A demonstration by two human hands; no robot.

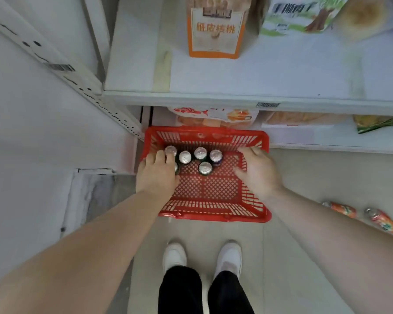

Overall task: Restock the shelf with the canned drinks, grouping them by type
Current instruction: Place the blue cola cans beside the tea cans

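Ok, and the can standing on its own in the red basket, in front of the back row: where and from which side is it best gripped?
I'd grip the lone can round its side wall just under the lid, coming down from above, closing on its near and right sides. It stands upright with bare basket floor there, while the back-row cans crowd its far side.

I read 纸皮核桃 in orange on the orange-edged white pouch (216,30) on the white upper shelf (270,73); the green-and-white bag (300,17) beside it has blurred print.
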